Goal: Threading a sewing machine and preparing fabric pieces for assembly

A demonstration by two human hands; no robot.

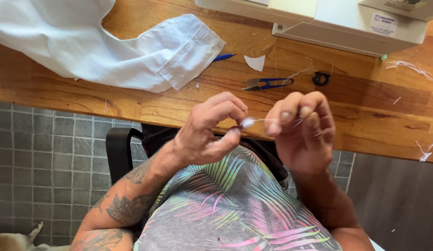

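My left hand (209,130) pinches a small white button-like piece (247,122) between thumb and forefinger, in front of the table edge. A thin white thread (265,120) runs from it to my right hand (302,132), whose fingertips pinch the thread. Both hands are held close together above my lap, over a leaf-patterned shirt. Whether a needle is on the thread I cannot tell.
On the wooden table (374,97) lie a white garment (109,46), blue thread snips (267,83), a blue pen (223,57), a white fabric scrap (255,62) and a small black ring (321,78). A white sewing machine (346,21) stands at the back. A black chair arm (117,151) is at my left.
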